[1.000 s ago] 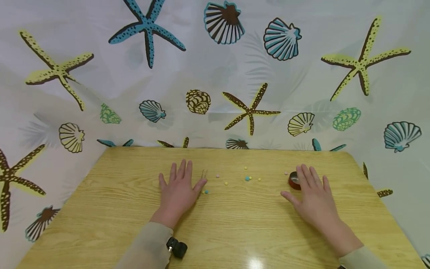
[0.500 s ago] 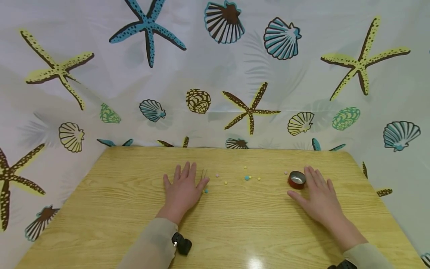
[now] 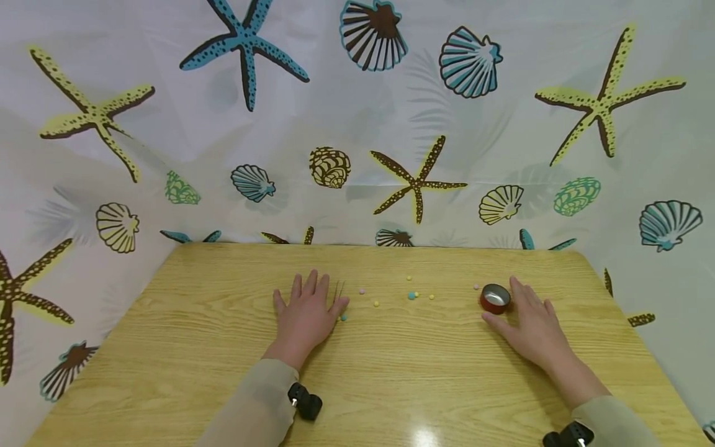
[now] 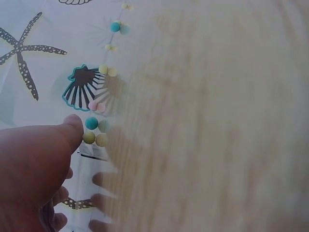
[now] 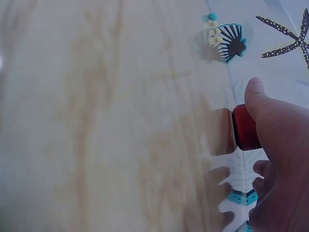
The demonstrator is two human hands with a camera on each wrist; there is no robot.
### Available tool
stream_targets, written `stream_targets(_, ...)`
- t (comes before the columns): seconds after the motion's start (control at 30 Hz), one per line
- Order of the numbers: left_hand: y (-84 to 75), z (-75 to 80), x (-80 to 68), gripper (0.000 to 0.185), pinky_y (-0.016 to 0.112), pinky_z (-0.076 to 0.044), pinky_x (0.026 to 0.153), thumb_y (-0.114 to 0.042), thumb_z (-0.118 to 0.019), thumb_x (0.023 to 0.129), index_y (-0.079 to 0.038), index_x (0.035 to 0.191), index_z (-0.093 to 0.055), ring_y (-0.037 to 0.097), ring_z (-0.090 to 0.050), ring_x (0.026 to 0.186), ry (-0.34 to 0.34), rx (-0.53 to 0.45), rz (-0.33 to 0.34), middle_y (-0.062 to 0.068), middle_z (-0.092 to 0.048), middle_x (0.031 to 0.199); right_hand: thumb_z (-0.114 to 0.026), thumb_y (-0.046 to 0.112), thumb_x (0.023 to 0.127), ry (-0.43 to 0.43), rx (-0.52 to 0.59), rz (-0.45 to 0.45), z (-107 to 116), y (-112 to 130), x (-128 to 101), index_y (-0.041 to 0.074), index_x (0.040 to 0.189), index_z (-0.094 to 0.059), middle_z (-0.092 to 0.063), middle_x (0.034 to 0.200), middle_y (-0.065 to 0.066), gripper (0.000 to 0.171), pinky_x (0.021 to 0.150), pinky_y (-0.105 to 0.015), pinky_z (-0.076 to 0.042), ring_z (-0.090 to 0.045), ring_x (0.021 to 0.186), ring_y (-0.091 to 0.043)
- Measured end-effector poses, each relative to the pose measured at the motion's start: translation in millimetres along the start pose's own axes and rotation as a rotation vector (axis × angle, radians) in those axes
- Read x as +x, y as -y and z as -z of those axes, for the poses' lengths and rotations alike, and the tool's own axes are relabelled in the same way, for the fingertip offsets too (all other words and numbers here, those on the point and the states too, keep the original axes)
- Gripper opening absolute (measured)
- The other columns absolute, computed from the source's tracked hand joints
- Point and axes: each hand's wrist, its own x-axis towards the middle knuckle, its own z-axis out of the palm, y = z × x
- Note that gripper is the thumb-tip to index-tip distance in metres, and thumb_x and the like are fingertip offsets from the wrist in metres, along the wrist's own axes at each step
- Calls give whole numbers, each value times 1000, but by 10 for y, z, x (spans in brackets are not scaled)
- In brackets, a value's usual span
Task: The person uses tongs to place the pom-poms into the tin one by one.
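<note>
Where the right grip [image 3: 533,330] spreads, red tin [image 3: 494,305] just beside, perhaps touching.

In front of you is a wooden table [image 3: 363,379] with a light streaky grain, and a bright patch of light [image 3: 422,437] shines on it low in your head view. Past its far edge you face a white cloth [image 3: 363,112], which also shows along both sides. High on it you see a blue starfish [image 3: 244,42], with a yellow starfish [image 3: 94,116] to your left, a second yellow starfish [image 3: 601,110] to your right and a brown starfish [image 3: 414,184] lower down. A blue-and-white shell [image 3: 470,62] is printed near the top, and a green shell [image 3: 577,197] below the right-hand starfish.
</note>
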Motion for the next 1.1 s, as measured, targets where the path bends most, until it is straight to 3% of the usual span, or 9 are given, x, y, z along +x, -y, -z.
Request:
stream_targets(0.53,110,46,-31,64,84,-5,122,-58,-56,113,-21,165,-55,47,-15,166,13,-13,-8,17,-29,179,-71,51,108,-5,53,21,-51,0,73,-12,169,-23,-32,167,-42,100,123,-81,-12,-30,155,-60)
stream_targets(0.77,196,60,-40,56,85,-6,122,-49,-62,113,-24,164,-57,49,-17,165,8,-57,-32,19,-32,177,-76,42,106,-49,90,47,-92,10,100,-12,163,-36,-45,159,-38,88,123,-79,-15,-42,150,-58)
stream_targets(1.1,332,-50,-10,51,84,-6,122,-47,-70,109,-23,153,-69,52,-26,162,-88,-153,-86,22,-43,171,-80,37,105,-83,135,54,-134,-8,117,-12,157,-44,-54,150,-36,80,122,-79,-17,-50,143,-57)
